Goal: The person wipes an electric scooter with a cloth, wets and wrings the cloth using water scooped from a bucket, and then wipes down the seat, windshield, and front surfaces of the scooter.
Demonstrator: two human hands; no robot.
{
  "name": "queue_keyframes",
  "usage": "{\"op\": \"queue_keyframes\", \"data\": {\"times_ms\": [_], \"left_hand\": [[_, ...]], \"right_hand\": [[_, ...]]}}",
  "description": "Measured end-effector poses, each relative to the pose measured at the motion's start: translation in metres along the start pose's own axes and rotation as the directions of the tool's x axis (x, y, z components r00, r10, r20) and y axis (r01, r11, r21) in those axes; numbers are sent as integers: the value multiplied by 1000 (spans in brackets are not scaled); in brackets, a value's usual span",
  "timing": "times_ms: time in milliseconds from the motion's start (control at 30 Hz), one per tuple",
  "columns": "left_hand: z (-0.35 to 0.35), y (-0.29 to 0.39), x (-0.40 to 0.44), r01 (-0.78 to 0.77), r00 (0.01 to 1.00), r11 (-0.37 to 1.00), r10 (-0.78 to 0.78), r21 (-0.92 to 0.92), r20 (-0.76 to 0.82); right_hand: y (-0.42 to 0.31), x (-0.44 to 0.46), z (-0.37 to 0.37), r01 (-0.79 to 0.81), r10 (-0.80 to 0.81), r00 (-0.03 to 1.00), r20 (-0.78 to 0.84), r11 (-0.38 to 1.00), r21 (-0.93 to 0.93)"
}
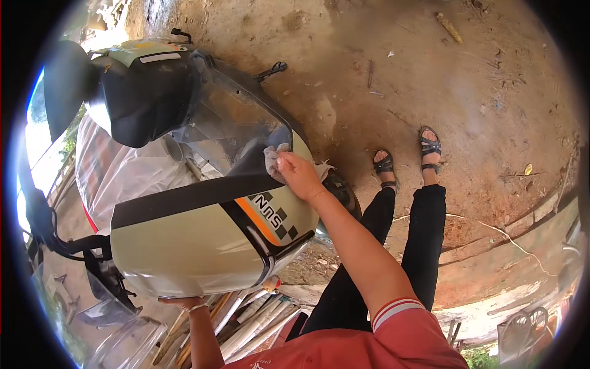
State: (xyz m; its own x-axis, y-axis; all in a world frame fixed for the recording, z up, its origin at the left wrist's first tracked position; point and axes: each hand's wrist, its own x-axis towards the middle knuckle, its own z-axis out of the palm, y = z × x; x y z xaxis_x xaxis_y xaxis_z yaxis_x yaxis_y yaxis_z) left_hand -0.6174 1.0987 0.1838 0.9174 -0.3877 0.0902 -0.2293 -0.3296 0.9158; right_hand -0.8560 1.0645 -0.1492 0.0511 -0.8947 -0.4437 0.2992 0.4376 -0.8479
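A cream scooter body panel [184, 252] with a black top strip, an orange stripe and the letters NMS fills the left and middle. My right hand [300, 175] is closed round a grey cloth [275, 162], pressed against the scooter at the corner by the black strip and the footwell. At the panel's lower edge, my left hand [183, 302] touches the body with its fingers stretched flat, partly hidden by the panel. The scooter's dusty dark footboard [233, 114] and black seat [147, 98] lie beyond.
Sandalled feet [432, 147] stand on bare brown earth [491, 123] at the right. Long wooden strips [258, 326] lie below the scooter. Clear plastic sheeting [132, 163] is on its far side. A pale cord [510, 240] runs over the ground, and a metal rack [522, 335] stands lower right.
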Motion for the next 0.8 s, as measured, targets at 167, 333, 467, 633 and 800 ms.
{"op": "queue_keyframes", "data": {"times_ms": [167, 333, 467, 633, 800], "left_hand": [[-1, -7, 3, 21, 1000, 999, -20, -47, 22], [9, -16, 3, -44, 999, 998, 45, 53, -18], [22, -24, 5, -82, 995, 992, 87, 99, -43], [31, -26, 7, -118, 990, 982, 128, 149, -61], [21, -20, 10, -126, 988, 976, 139, 179, -65]], "right_hand": [[121, 78, 12, -119, 140, 980, -144, 981, 151], [175, 154, 16, -175, 183, 981, -60, 978, 112], [225, 189, 25, -170, 182, 981, -73, 975, 141], [252, 198, 28, -286, 301, 943, -145, 951, 116], [211, 132, 7, -323, 326, 941, -94, 945, 50]]}}
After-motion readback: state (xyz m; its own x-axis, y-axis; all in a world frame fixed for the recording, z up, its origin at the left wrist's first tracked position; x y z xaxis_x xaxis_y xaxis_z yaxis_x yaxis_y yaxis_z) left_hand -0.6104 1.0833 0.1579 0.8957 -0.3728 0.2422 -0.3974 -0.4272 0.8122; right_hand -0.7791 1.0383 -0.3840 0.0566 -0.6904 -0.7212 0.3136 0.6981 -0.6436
